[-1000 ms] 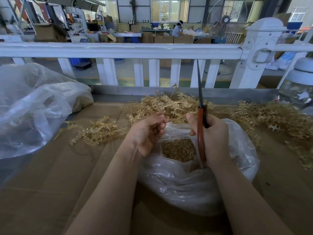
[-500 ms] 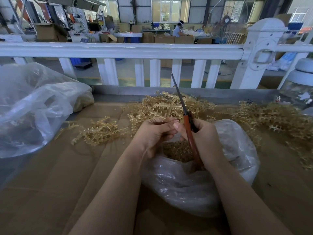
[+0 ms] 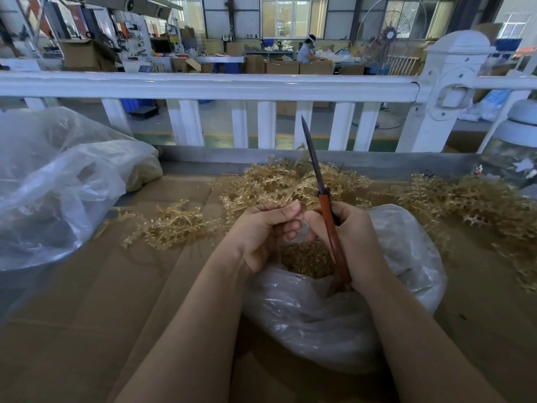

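Knife (image 3: 324,199) tip-up in R hand (image 3: 357,242), L hand (image 3: 258,234) curled beside.

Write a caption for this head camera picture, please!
Right hand grips a red-handled blade beside the left hand, over a clear bag of golden bits.

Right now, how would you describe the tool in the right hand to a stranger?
Find the white railing across the back. Below its middle, the right hand grips a tool over a clear bag. Only it has a red-brown handle and dark blade.
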### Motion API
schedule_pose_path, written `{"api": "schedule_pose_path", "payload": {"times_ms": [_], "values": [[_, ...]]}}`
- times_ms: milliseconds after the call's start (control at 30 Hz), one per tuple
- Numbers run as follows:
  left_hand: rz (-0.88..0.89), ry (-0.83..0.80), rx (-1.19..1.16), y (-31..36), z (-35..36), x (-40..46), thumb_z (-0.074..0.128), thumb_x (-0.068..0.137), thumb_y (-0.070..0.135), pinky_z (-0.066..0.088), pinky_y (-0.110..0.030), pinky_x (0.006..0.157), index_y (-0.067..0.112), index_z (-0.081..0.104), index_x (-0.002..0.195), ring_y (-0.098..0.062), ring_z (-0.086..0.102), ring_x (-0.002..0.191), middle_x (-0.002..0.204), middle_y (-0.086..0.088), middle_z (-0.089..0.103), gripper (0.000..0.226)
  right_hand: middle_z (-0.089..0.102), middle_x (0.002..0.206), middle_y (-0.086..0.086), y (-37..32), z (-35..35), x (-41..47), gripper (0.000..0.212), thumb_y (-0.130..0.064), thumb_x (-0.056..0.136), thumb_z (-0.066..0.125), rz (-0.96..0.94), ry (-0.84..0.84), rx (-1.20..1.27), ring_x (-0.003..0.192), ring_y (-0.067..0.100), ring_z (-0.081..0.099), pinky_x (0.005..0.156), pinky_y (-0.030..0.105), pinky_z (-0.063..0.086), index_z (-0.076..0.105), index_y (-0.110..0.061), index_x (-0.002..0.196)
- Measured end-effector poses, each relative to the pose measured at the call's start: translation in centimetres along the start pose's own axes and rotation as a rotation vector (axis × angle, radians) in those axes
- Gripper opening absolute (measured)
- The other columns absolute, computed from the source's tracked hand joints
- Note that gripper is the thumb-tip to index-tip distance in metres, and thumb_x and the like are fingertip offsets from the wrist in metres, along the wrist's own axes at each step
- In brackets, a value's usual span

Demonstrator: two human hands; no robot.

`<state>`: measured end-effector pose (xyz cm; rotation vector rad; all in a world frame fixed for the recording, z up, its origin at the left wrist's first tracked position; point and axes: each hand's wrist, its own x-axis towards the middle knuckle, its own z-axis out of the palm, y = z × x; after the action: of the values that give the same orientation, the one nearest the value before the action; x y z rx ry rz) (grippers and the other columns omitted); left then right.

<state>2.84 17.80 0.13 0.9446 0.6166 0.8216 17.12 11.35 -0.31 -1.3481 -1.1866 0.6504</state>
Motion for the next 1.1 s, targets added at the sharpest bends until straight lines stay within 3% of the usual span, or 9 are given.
{"api": "schedule_pose_path", "payload": {"times_ms": [100, 233, 400, 533, 767, 900, 1100], "values": [[-0.026, -0.021, 0.043, 0.2, 0.1, -0.2, 0.076, 0.07, 0.019, 0.055, -0.018, 0.056, 0.009, 0.076, 0.069, -0.008, 0.065, 0.056, 0.064, -0.003, 0.07, 0.009, 0.069, 0.061, 0.002, -0.1, -0.2, -0.1, 0.012, -0.014, 0.089, 0.072, -0.003, -0.005, 0.026, 0.055, 0.009, 0.062, 0.055, 0.021, 0.051, 0.072, -0.009, 0.078], [-0.028, -0.029, 0.093, 0.2, 0.3, -0.3, 0.075, 0.07, 0.025, 0.055, -0.017, 0.059, 0.012, 0.076, 0.069, -0.008, 0.064, 0.059, 0.067, -0.002, 0.07, 0.013, 0.067, 0.06, 0.004, -0.3, -0.3, -0.3, 0.012, -0.007, 0.091, 0.069, -0.003, -0.022, 0.128, 0.044, 0.001, 0.055, 0.046, 0.01, 0.041, 0.071, -0.009, 0.08], [0.02, -0.043, 0.075, 0.1, 0.1, -0.3, 0.075, 0.07, 0.024, 0.054, -0.017, 0.06, 0.011, 0.076, 0.069, -0.008, 0.064, 0.059, 0.066, -0.002, 0.07, 0.013, 0.066, 0.061, 0.004, -0.2, -0.1, -0.2, 0.013, -0.014, 0.091, 0.071, 0.007, -0.003, 0.099, 0.045, 0.0, 0.053, 0.047, 0.011, 0.039, 0.071, -0.007, 0.081], [0.05, -0.062, 0.072, 0.1, 0.0, -0.3, 0.074, 0.07, 0.026, 0.054, -0.018, 0.059, 0.012, 0.076, 0.069, -0.008, 0.065, 0.059, 0.066, -0.002, 0.07, 0.014, 0.066, 0.057, 0.0, 0.0, -0.1, -0.1, 0.021, -0.023, 0.089, 0.073, -0.005, 0.012, 0.065, 0.049, 0.002, 0.057, 0.052, 0.015, 0.044, 0.069, -0.008, 0.074], [0.036, -0.101, 0.032, 0.1, 0.0, -0.3, 0.073, 0.075, 0.023, 0.056, -0.018, 0.056, 0.009, 0.078, 0.078, -0.011, 0.072, 0.063, 0.07, -0.006, 0.074, 0.015, 0.07, 0.064, 0.004, 0.2, -0.3, -0.1, 0.022, -0.025, 0.089, 0.074, 0.001, 0.035, 0.065, 0.057, 0.01, 0.063, 0.057, 0.023, 0.052, 0.071, -0.006, 0.078], [0.049, -0.111, 0.03, 0.2, -0.1, -0.4, 0.075, 0.072, 0.016, 0.057, -0.018, 0.058, 0.008, 0.079, 0.08, -0.011, 0.073, 0.066, 0.072, -0.008, 0.075, 0.012, 0.072, 0.068, 0.001, 0.2, -0.2, 0.0, 0.018, -0.03, 0.087, 0.075, 0.003, 0.05, 0.02, 0.063, 0.013, 0.068, 0.063, 0.026, 0.056, 0.073, -0.013, 0.081], [0.218, -0.02, 0.163, -0.1, 0.2, -0.1, 0.071, 0.08, 0.017, 0.054, -0.019, 0.061, 0.009, 0.074, 0.073, -0.01, 0.065, 0.062, 0.067, -0.004, 0.07, 0.011, 0.069, 0.065, -0.004, 0.7, -0.1, 0.1, 0.02, -0.036, 0.088, 0.074, -0.06, 0.146, -0.206, 0.064, 0.012, 0.065, 0.063, 0.035, 0.055, 0.07, -0.02, 0.077]]}}
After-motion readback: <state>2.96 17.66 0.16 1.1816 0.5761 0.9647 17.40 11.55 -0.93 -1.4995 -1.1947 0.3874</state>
